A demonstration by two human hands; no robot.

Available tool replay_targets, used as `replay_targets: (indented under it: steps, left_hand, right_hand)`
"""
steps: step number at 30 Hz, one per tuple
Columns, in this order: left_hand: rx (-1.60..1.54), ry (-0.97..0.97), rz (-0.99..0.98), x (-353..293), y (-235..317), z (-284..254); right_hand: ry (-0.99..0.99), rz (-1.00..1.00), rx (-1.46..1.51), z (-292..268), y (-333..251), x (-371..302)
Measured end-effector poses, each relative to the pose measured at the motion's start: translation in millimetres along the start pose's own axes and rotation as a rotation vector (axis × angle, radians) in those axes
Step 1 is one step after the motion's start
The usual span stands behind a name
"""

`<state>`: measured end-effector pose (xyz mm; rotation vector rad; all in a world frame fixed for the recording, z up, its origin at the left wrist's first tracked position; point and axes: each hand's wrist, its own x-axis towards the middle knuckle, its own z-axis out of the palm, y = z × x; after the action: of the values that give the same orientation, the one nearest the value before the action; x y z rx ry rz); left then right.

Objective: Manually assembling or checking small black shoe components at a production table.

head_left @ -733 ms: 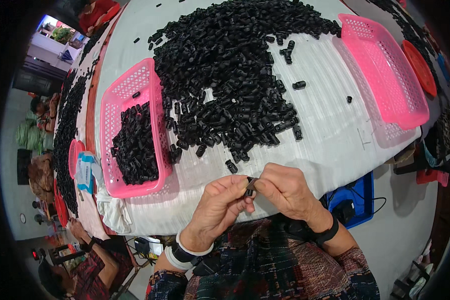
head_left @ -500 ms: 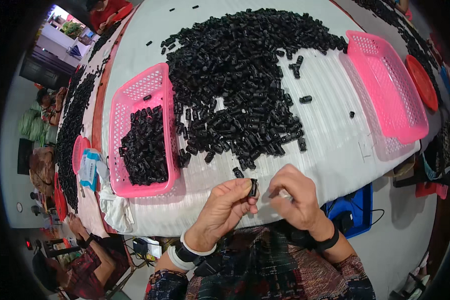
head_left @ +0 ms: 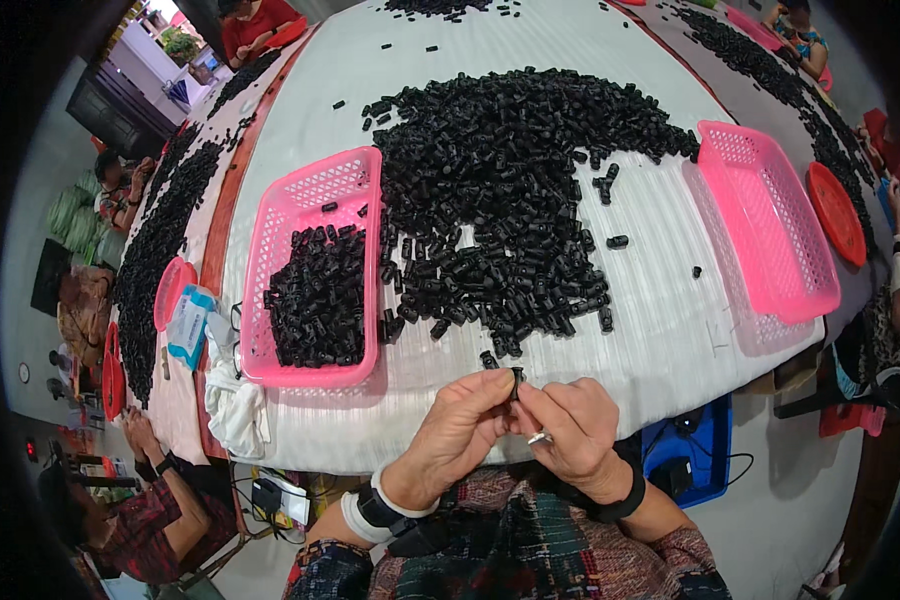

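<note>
My left hand (head_left: pixel 457 430) and my right hand (head_left: pixel 573 425) meet at the near edge of the white table (head_left: pixel 670 320). Between their fingertips they pinch one small black plastic part (head_left: pixel 516 381). A silvery bit shows under my right fingers. Just beyond lies a big heap of the same black parts (head_left: pixel 515 190). A pink basket (head_left: pixel 315 270) to the left is partly filled with black parts. To the right a second pink basket (head_left: pixel 765 215) holds none that I can see.
A white cloth (head_left: pixel 232 410) hangs off the table's left corner. A blue crate (head_left: pixel 695 455) stands on the floor at the right. Other people sit at neighbouring tables with more black parts, left and far right. A red lid (head_left: pixel 836 212) lies beyond the right basket.
Both hands have stayed together on the small black part, with only slight finger shifts. The view has drifted a little, so the table sits lower in the picture.
</note>
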<state>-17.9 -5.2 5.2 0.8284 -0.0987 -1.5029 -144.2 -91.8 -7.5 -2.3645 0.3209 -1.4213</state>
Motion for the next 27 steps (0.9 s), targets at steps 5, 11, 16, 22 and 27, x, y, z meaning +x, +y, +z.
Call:
replay_targets:
  steps: [5,11,16,22,27]
  left_hand:
    - [0.019,0.003,0.008,-3.4,1.3,4.4]
    - [0.061,0.015,0.033,-6.3,1.1,6.5]
    - [0.072,0.009,0.035,-7.2,1.6,6.3]
    - [0.065,0.025,0.003,-5.5,2.5,2.9]
    - [0.029,0.033,-0.013,-1.4,0.5,-6.2]
  right_hand:
    - [-0.037,-0.001,-0.001,-2.8,-0.8,1.7]
    - [-0.074,0.002,-0.028,-3.7,-3.4,4.5]
    - [-0.08,0.002,-0.029,-2.8,-2.5,4.2]
    - [-0.123,-0.017,-0.049,-4.5,-2.4,2.0]
    - [-0.219,0.022,0.049,-9.4,-3.3,0.5]
